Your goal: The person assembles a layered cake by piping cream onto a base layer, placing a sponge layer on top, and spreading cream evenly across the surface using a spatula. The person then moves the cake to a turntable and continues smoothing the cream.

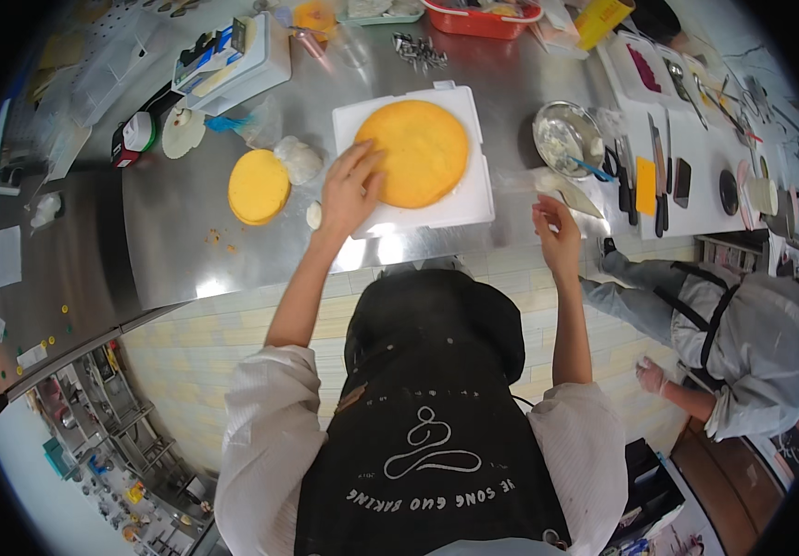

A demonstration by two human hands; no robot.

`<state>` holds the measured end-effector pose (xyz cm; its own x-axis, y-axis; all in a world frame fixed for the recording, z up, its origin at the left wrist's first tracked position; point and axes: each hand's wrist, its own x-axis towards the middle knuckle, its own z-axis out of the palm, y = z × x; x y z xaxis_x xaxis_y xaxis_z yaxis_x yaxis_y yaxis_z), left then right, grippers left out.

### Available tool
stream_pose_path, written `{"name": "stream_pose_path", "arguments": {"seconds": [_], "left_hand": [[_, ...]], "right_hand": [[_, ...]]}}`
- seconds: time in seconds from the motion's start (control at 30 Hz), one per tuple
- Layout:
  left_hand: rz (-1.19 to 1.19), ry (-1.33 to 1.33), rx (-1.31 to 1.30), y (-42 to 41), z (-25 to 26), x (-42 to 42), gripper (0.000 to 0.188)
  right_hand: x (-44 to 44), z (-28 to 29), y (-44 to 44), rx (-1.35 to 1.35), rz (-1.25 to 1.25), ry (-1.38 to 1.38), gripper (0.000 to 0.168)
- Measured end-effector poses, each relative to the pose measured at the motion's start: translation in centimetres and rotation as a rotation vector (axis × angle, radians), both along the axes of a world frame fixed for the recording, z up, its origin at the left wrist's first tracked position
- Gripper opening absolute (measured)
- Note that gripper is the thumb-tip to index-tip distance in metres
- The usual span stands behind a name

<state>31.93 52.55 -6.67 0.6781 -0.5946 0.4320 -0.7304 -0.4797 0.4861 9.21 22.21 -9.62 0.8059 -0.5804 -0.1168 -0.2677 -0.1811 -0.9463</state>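
A large round yellow sponge cake layer (417,153) lies on a white square board (479,201). My left hand (351,186) is at its left edge, fingers spread and fingertips over the rim. My right hand (558,233) hovers by the front edge of the steel table, fingers loosely curled and seemingly holding nothing. Just beyond its fingertips lies a clear piping bag (575,197) with pale filling. A smaller round yellow cake (258,186) sits left of the board, beside a bundled plastic bag (298,160). A small white round object (314,215) is near my left wrist.
A metal bowl (558,135) with cream residue and a blue-handled spatula (591,169) stands right. Knives (659,167) lie on the adjoining white surface. Piping nozzles (419,52) and a red basket (479,21) are at the back. Another person (740,326) bends over at the right.
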Motion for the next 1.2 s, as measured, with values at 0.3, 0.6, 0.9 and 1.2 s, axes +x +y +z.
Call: {"name": "stream_pose_path", "arguments": {"seconds": [0.3, 0.6, 0.9, 1.2], "left_hand": [[0.611, 0.445, -0.471, 7.0, -5.0, -5.1, 0.021], [0.418, 1.838, -1.262, 7.3, -10.3, -9.0, 0.06], [0.043, 1.95, -1.5, 7.6, -10.2, -8.7, 0.072], [-0.007, 1.885, -1.674, 7.4, -11.1, -6.9, 0.075]], "right_hand": [[-14.2, -5.5, 2.0, -0.061, -0.001, 0.187, 0.031], [-11.4, -3.1, 3.4, -0.472, 0.207, -0.019, 0.052], [3.2, 6.3, 9.0, -0.937, 0.517, -0.121, 0.061], [8.8, 6.6, 7.8, -0.987, 0.452, -0.135, 0.062]]}}
